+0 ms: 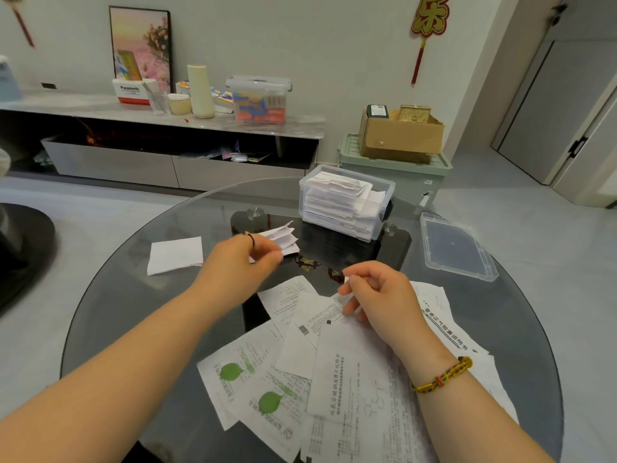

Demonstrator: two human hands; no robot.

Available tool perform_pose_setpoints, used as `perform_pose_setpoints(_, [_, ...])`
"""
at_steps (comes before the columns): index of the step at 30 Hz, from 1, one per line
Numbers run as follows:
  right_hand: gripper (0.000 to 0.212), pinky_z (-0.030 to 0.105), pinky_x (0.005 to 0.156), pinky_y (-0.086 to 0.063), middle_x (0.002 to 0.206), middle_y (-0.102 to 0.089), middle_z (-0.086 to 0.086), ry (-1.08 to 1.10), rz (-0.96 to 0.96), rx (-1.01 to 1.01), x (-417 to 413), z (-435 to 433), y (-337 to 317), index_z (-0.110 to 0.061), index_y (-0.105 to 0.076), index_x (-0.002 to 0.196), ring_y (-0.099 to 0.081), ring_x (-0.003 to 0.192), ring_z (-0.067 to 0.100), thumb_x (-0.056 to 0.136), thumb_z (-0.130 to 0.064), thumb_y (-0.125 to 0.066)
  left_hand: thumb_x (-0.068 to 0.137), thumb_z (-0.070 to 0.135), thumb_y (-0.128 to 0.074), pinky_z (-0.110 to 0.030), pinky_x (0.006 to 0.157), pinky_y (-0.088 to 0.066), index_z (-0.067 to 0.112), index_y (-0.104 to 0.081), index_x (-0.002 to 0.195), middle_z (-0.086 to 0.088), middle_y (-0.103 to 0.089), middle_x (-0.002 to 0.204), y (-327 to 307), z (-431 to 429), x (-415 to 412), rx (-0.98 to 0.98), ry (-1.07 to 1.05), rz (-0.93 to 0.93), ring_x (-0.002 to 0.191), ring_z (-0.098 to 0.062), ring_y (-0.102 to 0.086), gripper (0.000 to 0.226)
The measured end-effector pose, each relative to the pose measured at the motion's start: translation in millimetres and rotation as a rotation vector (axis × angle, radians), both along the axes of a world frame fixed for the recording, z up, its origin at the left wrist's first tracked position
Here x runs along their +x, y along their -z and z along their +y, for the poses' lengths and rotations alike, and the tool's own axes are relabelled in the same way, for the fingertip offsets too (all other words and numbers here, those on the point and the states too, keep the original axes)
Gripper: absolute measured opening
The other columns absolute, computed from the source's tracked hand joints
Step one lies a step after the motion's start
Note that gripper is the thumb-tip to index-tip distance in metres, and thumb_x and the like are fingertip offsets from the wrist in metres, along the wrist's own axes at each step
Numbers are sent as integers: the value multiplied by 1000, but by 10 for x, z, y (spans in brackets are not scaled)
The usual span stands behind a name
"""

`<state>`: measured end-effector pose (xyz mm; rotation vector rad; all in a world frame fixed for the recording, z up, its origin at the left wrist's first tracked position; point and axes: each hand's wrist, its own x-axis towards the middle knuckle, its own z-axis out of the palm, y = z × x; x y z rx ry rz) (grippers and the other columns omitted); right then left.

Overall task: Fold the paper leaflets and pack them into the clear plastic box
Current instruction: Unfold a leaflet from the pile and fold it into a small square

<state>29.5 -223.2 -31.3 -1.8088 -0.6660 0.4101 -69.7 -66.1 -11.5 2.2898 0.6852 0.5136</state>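
I hold folded leaflet (283, 238) in left hand (240, 265) fingers, just before clear plastic box (377, 208), ready for packing; right hand (380, 295) fingers pinch next flat leaflet (320, 315), farther from box.

Soft even light, perhaps slight blur

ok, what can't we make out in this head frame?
Left hand holds the folded leaflet, but its fingertips are hidden behind the hand and blurred.
Right hand: curled fingers cover whether it pinches any paper.
Loose leaflets: print too small; pile cut by the bottom edge, partly under the right forearm.
Clear plastic box: far wall hidden by its stack.
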Motion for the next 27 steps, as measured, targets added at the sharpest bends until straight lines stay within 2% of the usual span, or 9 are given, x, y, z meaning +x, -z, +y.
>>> perform_pose_setpoints(3, [23,9,40,-39,71,-62,-4,28,3,-1,-5,-18,-18,-22,-56,83,-55,47,5,91,-4,-43,84,29,-61,-10,76,-40,36,-56,78,22,-55,85,19,-295,-69,-77,229,149,86,2,-52,11])
perform_pose_setpoints(4, [24,9,41,-40,71,-62,-5,40,3,2,-5,-40,-24,-23,-56,82,-55,44,3,90,-4,-43,82,32,-63,-10,78,-39,37,-56,85,23,-53,88,15,-393,-77,-61,273,188,89,3,-51,9])
perform_pose_setpoints(8, [25,12,45,-42,72,-62,-7,55,43,-13,1,-110,-58,-25,-55,80,-56,48,4,91,-7,-43,76,41,-67,-15,89,-36,31,-50,122,18,-48,107,44,-654,-30,70,412,364,105,-2,-45,50])
perform_pose_setpoints(13, [16,12,50,-43,76,-62,-8,-2,69,-83,23,-154,-106,-20,-57,93,-55,55,4,91,-10,-44,78,38,-67,-20,94,-38,29,-47,127,9,-49,124,96,-727,54,160,427,444,113,-9,-45,54])
perform_pose_setpoints(15, [12,11,53,-43,82,-64,-5,-63,58,-146,36,-185,-139,-22,-57,93,-56,58,2,90,-14,-49,79,33,-66,-17,86,-39,28,-51,122,9,-53,117,105,-725,84,108,413,422,102,-7,-48,45])
perform_pose_setpoints(18, [4,16,69,-45,90,-64,-3,-182,15,-253,65,-282,-213,-24,-58,90,-58,72,4,87,-21,-57,81,28,-64,-7,60,-34,27,-56,112,15,-47,87,99,-714,104,63,372,345,76,-1,-43,31])
perform_pose_setpoints(20, [1,14,73,-44,87,-64,-8,-246,-22,-328,92,-374,-277,-25,-62,86,-58,79,4,84,-25,-61,79,23,-67,-8,51,-33,28,-57,90,15,-44,72,88,-675,102,-43,319,268,61,-1,-43,15])
perform_pose_setpoints(23, [5,8,61,-42,76,-62,-8,-319,-64,-462,118,-499,-376,-18,-66,84,-55,69,3,82,-22,-64,76,9,-69,-9,54,-46,28,-57,74,12,-61,70,23,-593,81,-308,259,115,55,3,-56,23])
perform_pose_setpoints(27, [16,22,67,-45,77,-61,4,-316,-58,-496,135,-542,-393,-4,-69,87,-52,69,11,83,-18,-63,78,2,-65,-22,63,-57,19,-63,84,2,-71,78,-98,-504,42,-626,196,-63,64,-9,-67,18])
